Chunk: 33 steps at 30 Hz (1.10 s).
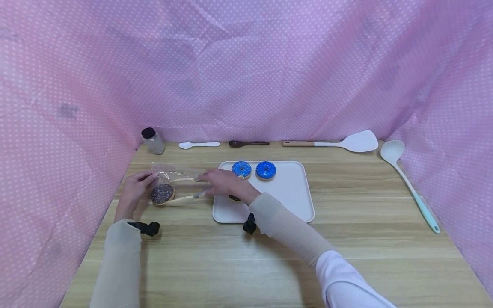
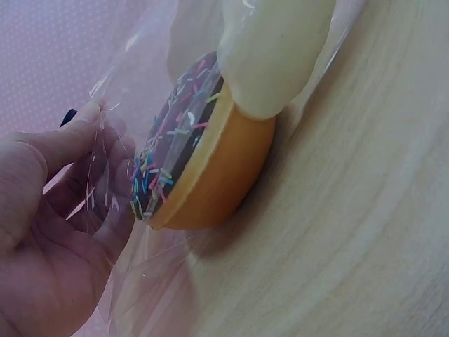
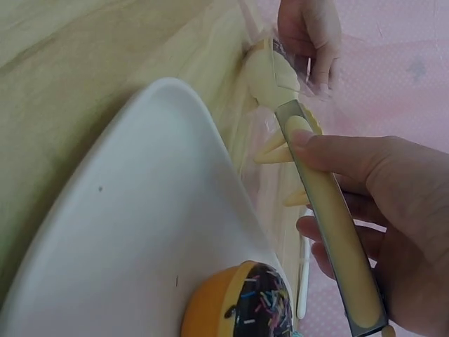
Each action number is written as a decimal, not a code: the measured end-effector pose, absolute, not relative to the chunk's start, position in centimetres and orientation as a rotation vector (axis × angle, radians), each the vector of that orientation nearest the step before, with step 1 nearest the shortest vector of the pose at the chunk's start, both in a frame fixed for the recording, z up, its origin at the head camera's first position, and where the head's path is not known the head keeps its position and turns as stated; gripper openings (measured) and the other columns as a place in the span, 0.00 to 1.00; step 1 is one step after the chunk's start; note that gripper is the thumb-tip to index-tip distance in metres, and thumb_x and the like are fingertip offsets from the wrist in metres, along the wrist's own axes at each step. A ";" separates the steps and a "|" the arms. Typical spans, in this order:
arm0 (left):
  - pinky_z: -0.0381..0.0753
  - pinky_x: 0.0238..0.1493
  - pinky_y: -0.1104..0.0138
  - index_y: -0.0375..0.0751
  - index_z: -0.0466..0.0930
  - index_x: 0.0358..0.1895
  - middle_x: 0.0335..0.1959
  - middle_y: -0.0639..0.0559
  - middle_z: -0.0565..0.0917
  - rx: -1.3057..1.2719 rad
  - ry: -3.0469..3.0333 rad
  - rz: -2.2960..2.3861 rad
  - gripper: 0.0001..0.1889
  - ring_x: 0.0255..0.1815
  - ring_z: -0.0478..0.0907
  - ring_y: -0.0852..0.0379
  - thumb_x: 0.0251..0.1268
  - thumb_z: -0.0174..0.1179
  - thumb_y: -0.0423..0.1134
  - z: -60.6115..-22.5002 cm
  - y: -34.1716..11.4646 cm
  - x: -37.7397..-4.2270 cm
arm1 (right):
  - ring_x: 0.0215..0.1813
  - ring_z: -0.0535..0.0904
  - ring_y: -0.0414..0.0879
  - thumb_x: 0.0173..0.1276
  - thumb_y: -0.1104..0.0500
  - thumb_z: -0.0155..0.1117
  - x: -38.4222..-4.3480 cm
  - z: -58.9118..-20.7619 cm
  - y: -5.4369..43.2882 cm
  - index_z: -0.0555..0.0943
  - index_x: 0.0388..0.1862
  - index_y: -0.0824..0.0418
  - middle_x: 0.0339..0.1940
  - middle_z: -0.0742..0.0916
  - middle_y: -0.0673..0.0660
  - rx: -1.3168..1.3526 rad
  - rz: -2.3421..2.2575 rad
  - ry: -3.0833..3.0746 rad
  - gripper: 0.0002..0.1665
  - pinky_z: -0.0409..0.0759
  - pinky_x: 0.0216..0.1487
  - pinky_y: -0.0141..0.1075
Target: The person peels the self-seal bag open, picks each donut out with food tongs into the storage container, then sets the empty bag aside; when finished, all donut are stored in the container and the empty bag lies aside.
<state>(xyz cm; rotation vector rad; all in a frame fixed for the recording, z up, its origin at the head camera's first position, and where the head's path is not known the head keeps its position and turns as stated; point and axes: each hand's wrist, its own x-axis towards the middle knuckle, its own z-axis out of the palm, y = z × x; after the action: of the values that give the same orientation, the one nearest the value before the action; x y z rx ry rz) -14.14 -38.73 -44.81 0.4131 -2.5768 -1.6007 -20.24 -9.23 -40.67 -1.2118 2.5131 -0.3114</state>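
A doughnut with dark icing and coloured sprinkles (image 2: 203, 161) lies inside a clear plastic bag (image 1: 173, 171) at the table's left. My left hand (image 1: 135, 188) pinches the bag's edge between thumb and fingers, just left of the doughnut. From the right, my right hand (image 1: 223, 182) grips cream-and-grey tongs (image 3: 330, 239), whose pale tips reach into the bag beside the doughnut. Whether the tips still squeeze it I cannot tell. Below the right hand, a second dark-iced doughnut (image 3: 263, 302) sits on the white tray (image 1: 285, 196), mostly hidden in the head view.
Two blue doughnuts, one left (image 1: 241, 169) and one right (image 1: 265, 170), sit at the tray's back. Along the far edge lie a capped jar (image 1: 154, 143), a white spoon (image 1: 198, 145), a brown spoon (image 1: 248, 144) and a spatula (image 1: 358, 142). A ladle (image 1: 412, 188) lies right.
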 end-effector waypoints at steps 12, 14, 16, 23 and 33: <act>0.76 0.37 0.83 0.30 0.78 0.53 0.31 0.75 0.80 0.413 -2.532 -1.597 0.22 0.34 0.74 0.78 0.67 0.59 0.46 -45.0 -38.8 -14.1 | 0.65 0.73 0.46 0.66 0.47 0.64 -19.8 -40.4 -8.2 0.67 0.70 0.49 0.66 0.75 0.53 -1.266 -0.331 2.553 0.35 0.75 0.61 0.42; 0.75 0.38 0.83 0.31 0.78 0.52 0.32 0.74 0.80 0.412 -2.539 -1.574 0.21 0.35 0.74 0.78 0.67 0.59 0.46 -45.1 -38.8 -14.1 | 0.64 0.73 0.46 0.66 0.47 0.64 -19.8 -40.3 -7.8 0.67 0.70 0.49 0.66 0.76 0.53 -1.265 -0.339 2.565 0.35 0.75 0.62 0.42; 0.75 0.37 0.82 0.32 0.79 0.51 0.33 0.72 0.81 0.415 -2.550 -1.546 0.20 0.35 0.73 0.76 0.67 0.59 0.47 -45.1 -38.9 -14.1 | 0.64 0.74 0.46 0.66 0.47 0.65 -19.8 -40.1 -7.5 0.68 0.70 0.49 0.66 0.76 0.53 -1.244 -0.354 2.570 0.35 0.74 0.63 0.42; 0.76 0.39 0.81 0.40 0.79 0.50 0.33 0.73 0.80 0.469 -2.557 -1.604 0.18 0.35 0.74 0.76 0.67 0.59 0.49 -44.9 -38.9 -14.2 | 0.67 0.72 0.46 0.65 0.46 0.65 -19.8 -39.6 -5.7 0.69 0.69 0.47 0.68 0.75 0.51 -1.180 -0.431 2.568 0.34 0.73 0.65 0.43; 0.75 0.41 0.81 0.38 0.76 0.57 0.34 0.77 0.76 0.547 -2.641 -1.548 0.25 0.39 0.73 0.75 0.67 0.56 0.54 -44.7 -38.9 -14.3 | 0.61 0.76 0.45 0.65 0.46 0.65 -19.8 -39.0 -2.7 0.71 0.67 0.50 0.62 0.80 0.52 -1.249 -0.445 2.590 0.33 0.75 0.61 0.41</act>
<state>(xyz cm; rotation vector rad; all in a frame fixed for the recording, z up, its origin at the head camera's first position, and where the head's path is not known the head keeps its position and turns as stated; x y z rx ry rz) -14.29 -38.89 -44.70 0.5472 -2.6407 -1.5478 -19.82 -2.68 -39.04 -1.2492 2.5898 -0.4454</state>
